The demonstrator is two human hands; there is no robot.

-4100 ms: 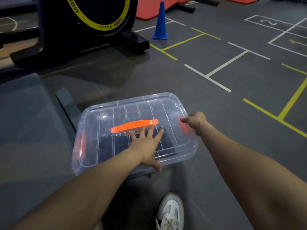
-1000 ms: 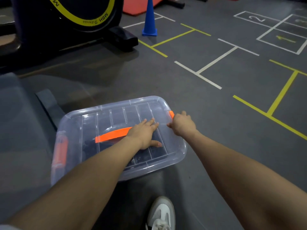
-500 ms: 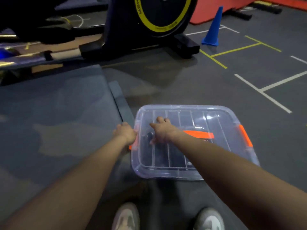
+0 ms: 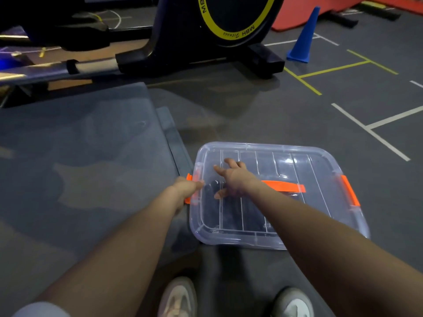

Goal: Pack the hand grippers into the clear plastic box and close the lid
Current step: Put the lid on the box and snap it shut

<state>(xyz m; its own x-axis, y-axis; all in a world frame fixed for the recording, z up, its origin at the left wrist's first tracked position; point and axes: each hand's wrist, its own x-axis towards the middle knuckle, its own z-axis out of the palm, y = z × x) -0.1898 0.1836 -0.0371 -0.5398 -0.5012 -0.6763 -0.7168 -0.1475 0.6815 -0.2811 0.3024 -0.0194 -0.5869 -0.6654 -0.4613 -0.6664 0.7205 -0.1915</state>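
Clear plastic box (image 4: 286, 234) resting on the grey gym floor (image 4: 297, 115), just beside the edge of a dark mat (image 4: 80, 156); lid (image 4: 320, 170) lying flat on top, ribbed, with an orange handle (image 4: 286, 186) across its middle; dark shapes seen through the plastic under the lid, probably the hand grippers (image 4: 231, 213), too blurred to count; right hand (image 4: 235, 178) spread flat on the lid near its left end, fingers (image 4: 229, 161) straight and apart, pressing down; left hand (image 4: 186, 188) at the box's left side, fingers curled around the orange left clip (image 4: 189, 177), pinching it at the rim; orange right clip (image 4: 350, 191) lying down against the opposite side; two pale shoes (image 4: 178, 298) at the bottom edge, near the box; black exercise machine (image 4: 206, 30) with a yellow ring standing well beyond the box; blue cone (image 4: 304, 37) to the right of it; white and yellow floor lines (image 4: 370, 131) on the right.
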